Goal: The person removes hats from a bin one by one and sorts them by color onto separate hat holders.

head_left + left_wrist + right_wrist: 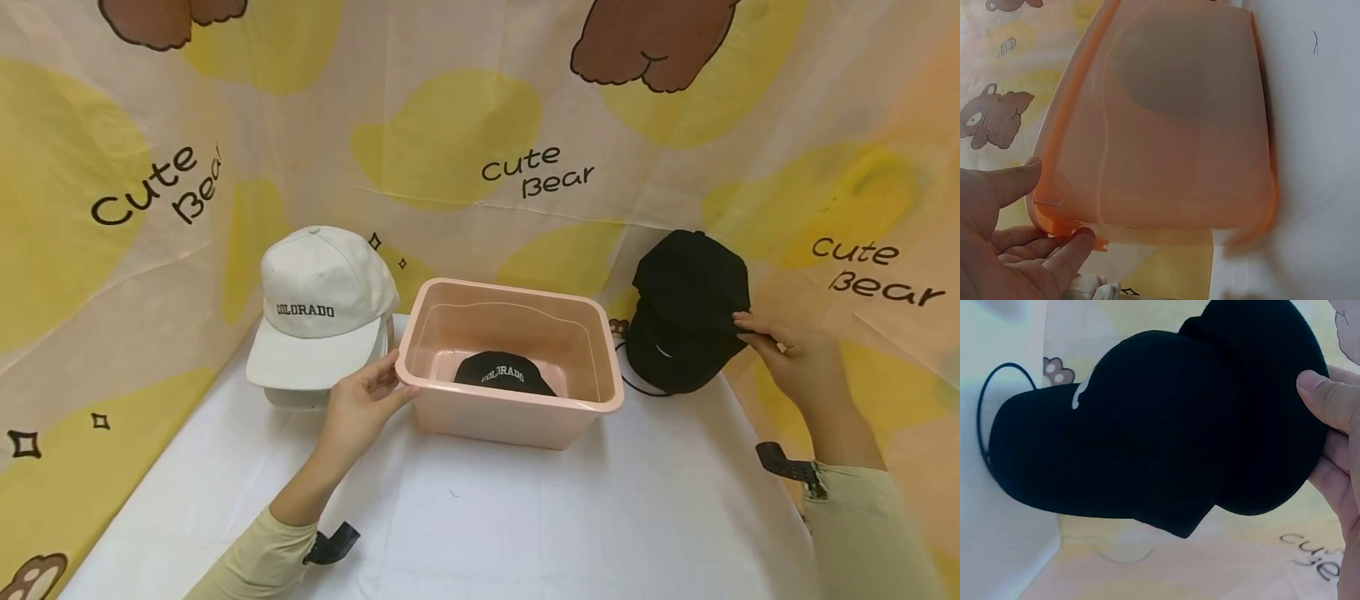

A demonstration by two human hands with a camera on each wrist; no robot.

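Note:
A pink plastic bin (510,417) stands in the middle of the table, a black cap (502,371) lettered COLORADO inside it. My left hand (363,408) holds the bin's rim at its near left corner, thumb and fingers on either side of the corner in the left wrist view. On the right, my right hand (787,358) pinches the edge of a black cap (1272,412), thumb on the near face and fingers behind. That cap sits over another black cap (660,358) with a small white mark, its lower part on the table.
A white COLORADO cap (322,283) sits on a pale support at the left, close to my left hand. A thin black cord (637,383) loops beside the black caps. Patterned cloth (450,142) rises behind the white table (480,525) and along both sides.

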